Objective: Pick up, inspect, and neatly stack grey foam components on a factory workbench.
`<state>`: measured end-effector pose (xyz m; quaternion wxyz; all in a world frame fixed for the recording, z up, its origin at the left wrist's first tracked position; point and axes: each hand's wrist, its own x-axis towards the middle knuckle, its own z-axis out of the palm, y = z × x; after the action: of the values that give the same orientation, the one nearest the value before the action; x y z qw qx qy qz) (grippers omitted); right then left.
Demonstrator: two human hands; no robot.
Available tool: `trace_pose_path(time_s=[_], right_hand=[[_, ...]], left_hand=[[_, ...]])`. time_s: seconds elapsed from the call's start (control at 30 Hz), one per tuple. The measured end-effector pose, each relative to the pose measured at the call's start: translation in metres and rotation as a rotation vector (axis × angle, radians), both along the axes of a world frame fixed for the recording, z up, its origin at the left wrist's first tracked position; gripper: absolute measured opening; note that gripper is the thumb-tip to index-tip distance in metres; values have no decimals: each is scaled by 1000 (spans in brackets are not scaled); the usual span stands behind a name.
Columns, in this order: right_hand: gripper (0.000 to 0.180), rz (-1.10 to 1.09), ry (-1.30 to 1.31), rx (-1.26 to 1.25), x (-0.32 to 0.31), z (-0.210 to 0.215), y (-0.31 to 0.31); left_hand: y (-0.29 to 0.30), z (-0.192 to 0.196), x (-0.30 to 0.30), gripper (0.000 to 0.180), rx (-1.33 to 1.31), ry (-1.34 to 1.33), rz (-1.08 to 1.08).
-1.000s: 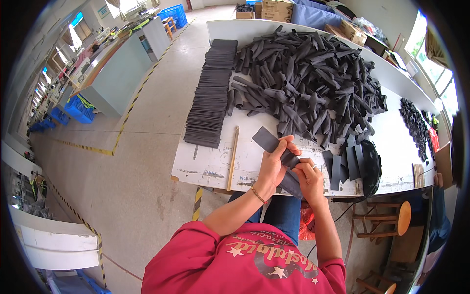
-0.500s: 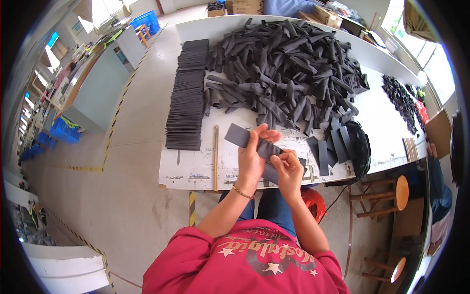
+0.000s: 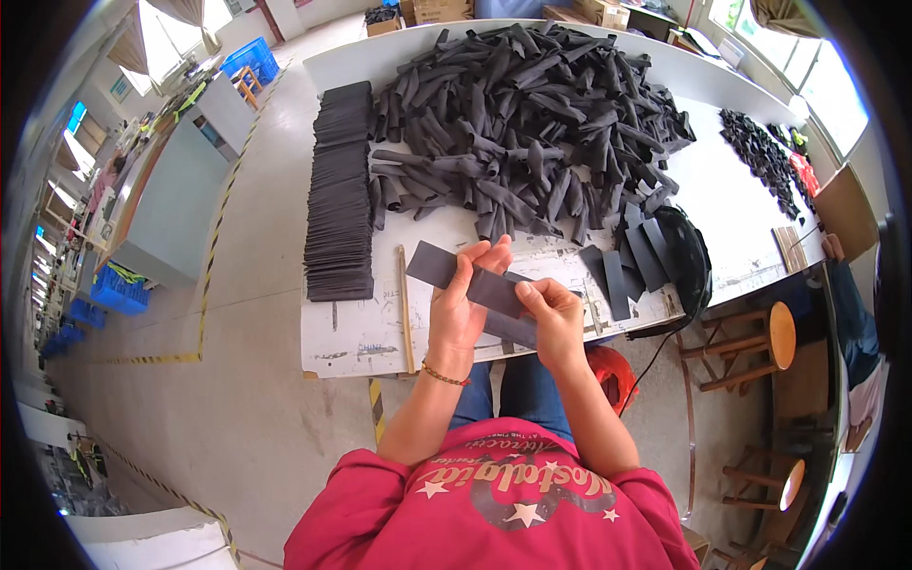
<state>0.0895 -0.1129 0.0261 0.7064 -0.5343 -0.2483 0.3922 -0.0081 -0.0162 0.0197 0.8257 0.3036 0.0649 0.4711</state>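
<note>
A flat dark grey fabric-like strip [image 3: 494, 292] is held across both hands above the table's front edge. My left hand [image 3: 460, 309] grips its left part between thumb and fingers, the other fingers raised behind it. At its right end, my right hand [image 3: 559, 321] pinches it with the thumb on top. Another dark strip [image 3: 513, 330] shows under the held one; whether it is held or lies on the table, I cannot tell. A thin wooden stick [image 3: 406, 313] lies on the table left of my left hand.
On the white table [image 3: 342, 337] stands a long row of stacked dark strips [image 3: 339, 209], left. A big heap of curled dark pieces [image 3: 532, 123] covers the back. Loose flat strips [image 3: 617, 285] lie beside a black bag-like thing [image 3: 692, 256]. Wooden stools [image 3: 781, 335] stand right.
The view has shifted slightly. The held strip is stretched out flatter and longer between my hands, and more of it shows. Both hands keep their hold.
</note>
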Motion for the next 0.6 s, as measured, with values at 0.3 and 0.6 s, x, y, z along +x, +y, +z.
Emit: trace_pose_path(time_s=[0.3,0.6], right_hand=[[16,103,-36,50,-13,6,-9],[7,34,-24,72,-3,-22,-14]], left_hand=[[7,-4,7,33,-46,-104,-80],[-2,10,10,37,-92,-59,-71]])
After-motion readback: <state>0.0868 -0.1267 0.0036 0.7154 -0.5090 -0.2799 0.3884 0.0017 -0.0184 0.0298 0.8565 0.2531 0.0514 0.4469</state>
